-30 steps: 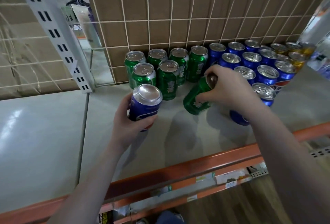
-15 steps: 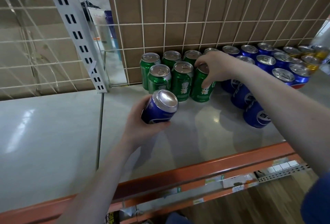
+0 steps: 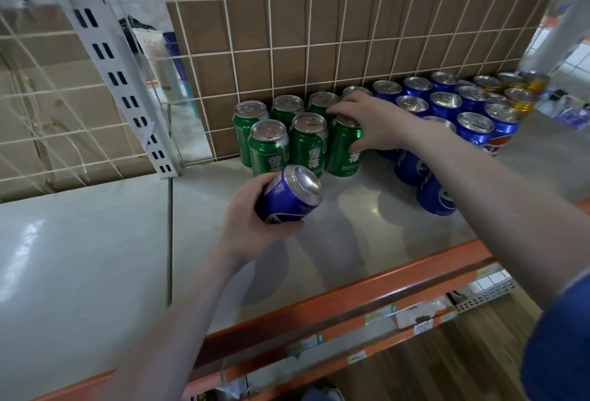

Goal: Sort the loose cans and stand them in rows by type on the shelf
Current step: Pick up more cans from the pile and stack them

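Note:
My left hand [image 3: 252, 215] grips a blue can [image 3: 289, 194], tilted, just above the grey shelf [image 3: 351, 228]. My right hand [image 3: 372, 121] is closed over the top of a green can [image 3: 343, 151] that stands upright at the right end of the front green row. Several green cans [image 3: 269, 146] stand in two rows against the wire grid. To their right several blue cans [image 3: 474, 127] stand in rows, partly hidden by my right arm. Gold cans [image 3: 522, 100] stand at the far right.
A wire grid with cardboard behind it [image 3: 319, 33] closes the back of the shelf. A white slotted upright [image 3: 118, 75] leans at the left. The orange front rail [image 3: 335, 305] edges the shelf. A second grey shelf panel [image 3: 79, 257] lies to the left.
My right hand carried the tilted green can back and stood it upright in the front green row. My left hand tilted the blue can and kept hold of it.

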`<state>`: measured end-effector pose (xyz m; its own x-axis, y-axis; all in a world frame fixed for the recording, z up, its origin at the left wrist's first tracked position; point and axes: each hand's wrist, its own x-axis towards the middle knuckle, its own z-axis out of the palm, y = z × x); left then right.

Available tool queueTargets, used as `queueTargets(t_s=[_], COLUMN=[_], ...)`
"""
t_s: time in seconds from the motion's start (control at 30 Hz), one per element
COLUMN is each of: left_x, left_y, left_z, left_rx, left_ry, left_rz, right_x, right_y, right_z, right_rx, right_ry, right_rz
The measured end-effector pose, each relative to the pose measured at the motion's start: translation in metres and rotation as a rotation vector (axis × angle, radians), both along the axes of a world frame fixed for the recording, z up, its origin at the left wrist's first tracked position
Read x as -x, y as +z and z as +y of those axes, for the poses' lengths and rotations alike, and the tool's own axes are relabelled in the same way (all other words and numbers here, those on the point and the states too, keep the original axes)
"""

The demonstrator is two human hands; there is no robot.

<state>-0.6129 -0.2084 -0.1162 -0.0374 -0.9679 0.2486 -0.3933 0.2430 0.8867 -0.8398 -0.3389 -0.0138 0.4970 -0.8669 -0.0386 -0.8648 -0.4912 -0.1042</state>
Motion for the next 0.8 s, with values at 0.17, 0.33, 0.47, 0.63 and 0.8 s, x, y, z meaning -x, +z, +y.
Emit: queueTargets(t_s=[0.17, 0.33, 0.47, 0.63, 0.8], left_x=[0.000, 0.015, 0.043, 0.104, 0.184], left_y=[0.007, 0.033, 0.063, 0.103, 0.140], left_z=[-0.001, 0.000, -0.001, -0.011, -0.029], left_rx=[0.082, 0.138, 0.181, 0.221, 0.265], left_ry=[-0.063, -0.093, -0.068, -0.012, 0.043], left_rz=[-0.210, -0.359, -0.472, -0.633, -0.825], right_x=[0.016, 0.074, 0.131, 0.203, 0.278], right_y=[0.013, 0.028, 0.020, -0.001, -0.031], right_z=[0.032, 0.052, 0.058, 0.060, 0.047], right_rx=[0.318, 0.386, 0.383, 0.349, 0.306], right_ry=[-0.059, -0.238, -0.389, -0.477, -0.416], right_rz=[0.045, -0.013, -0.067, -0.120, -0.163])
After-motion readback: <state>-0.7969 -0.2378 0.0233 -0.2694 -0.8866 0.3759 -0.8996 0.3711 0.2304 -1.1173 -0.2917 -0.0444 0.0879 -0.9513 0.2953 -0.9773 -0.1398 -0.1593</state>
